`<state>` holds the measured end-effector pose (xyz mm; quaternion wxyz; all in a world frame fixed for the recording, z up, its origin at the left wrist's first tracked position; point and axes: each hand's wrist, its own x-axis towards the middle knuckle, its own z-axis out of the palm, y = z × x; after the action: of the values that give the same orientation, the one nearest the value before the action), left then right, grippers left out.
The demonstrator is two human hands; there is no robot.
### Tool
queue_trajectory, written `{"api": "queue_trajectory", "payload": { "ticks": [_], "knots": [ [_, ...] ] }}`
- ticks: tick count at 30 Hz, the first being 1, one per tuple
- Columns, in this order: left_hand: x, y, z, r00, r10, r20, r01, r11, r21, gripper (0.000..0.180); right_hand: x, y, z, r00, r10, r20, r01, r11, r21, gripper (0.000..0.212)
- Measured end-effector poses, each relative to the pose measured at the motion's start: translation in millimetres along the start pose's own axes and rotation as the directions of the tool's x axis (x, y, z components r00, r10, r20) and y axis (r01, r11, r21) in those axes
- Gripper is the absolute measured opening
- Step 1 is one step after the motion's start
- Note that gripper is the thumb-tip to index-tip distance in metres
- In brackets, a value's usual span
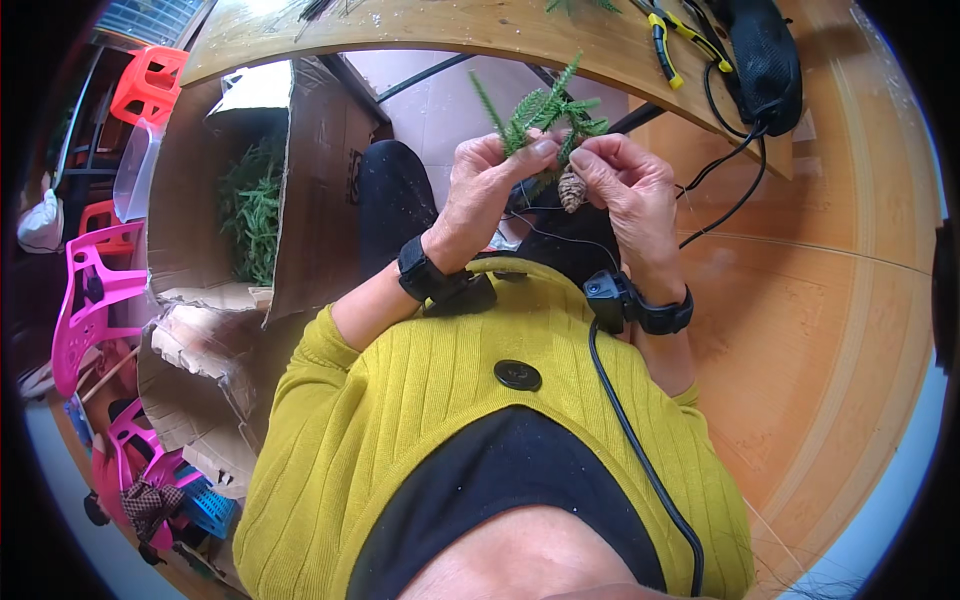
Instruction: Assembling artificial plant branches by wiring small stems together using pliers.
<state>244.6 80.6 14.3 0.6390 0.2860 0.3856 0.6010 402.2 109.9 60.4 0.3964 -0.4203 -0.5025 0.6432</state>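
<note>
apparently at a joining step, our left hand [482,180] pinches the green sprig [538,108], which fans out above that grip, while our right hand [634,190] narrowly pinches the pine cone [572,191], hanging just below its hold. next, we judge, the sprig needs steadying while the cone is fastened.

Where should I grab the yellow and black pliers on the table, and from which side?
Probably around both handles, right hand coming from your side: the pliers lie with their spread handles pointing toward you, one end close to the edge of the table.
</note>
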Motion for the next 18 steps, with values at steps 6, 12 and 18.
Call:
{"api": "queue_trajectory", "payload": {
  "ticks": [6, 12, 18],
  "knots": [
    [8.2, 2.9, -5.6, 1.000, 0.026, 0.017, -0.024, 0.994, -0.107, 0.016, 1.6, 3.7, -8.5, 0.999, -0.036, -0.034, 0.034, 0.998, -0.048, 0.007],
    [12.1, 9.7, -6.2, 0.943, 0.334, -0.015, -0.325, 0.925, 0.197, 0.021, 1.3, 2.4, -15.7, 0.999, 0.048, 0.025, -0.045, 0.994, -0.104, 0.008],
    [13.2, 13.2, -18.9, 0.992, 0.108, 0.063, -0.121, 0.963, 0.240, 0.026, 2.3, -4.1, -17.1, 0.998, 0.062, 0.018, -0.060, 0.992, -0.113, 0.008]
  ]
}}
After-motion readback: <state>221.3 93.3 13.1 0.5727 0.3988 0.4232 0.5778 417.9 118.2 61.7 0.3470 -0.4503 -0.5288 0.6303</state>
